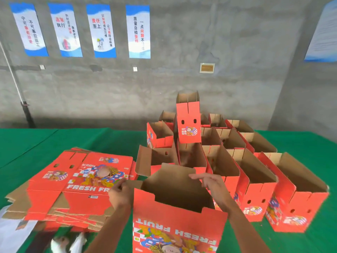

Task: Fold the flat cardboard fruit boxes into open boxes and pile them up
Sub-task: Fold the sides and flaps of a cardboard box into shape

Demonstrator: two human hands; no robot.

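On the left of the green table (54, 139) lies a stack of flat boxes (76, 181), red print up, the top sheet reading FRESH FRUIT, with brown corrugated edges fanning out below it. Just to its right the left hand (119, 193) is curled round the left side flap of the half-formed box (175, 212), fingers closed on the cardboard edge. That box stands upright at the near edge of the table, mouth open, brown inside, its printed face toward the camera (the lettering reads upside down from here). The right hand (209, 180) reaches over the box's right rim with fingers stretched out and loosely apart; whether they touch the far flap I cannot tell. Further right and behind stand the folded boxes (255, 172) in rows, touching one another, and one upright box (188, 123) sits on top of them near the grey wall (237, 52)
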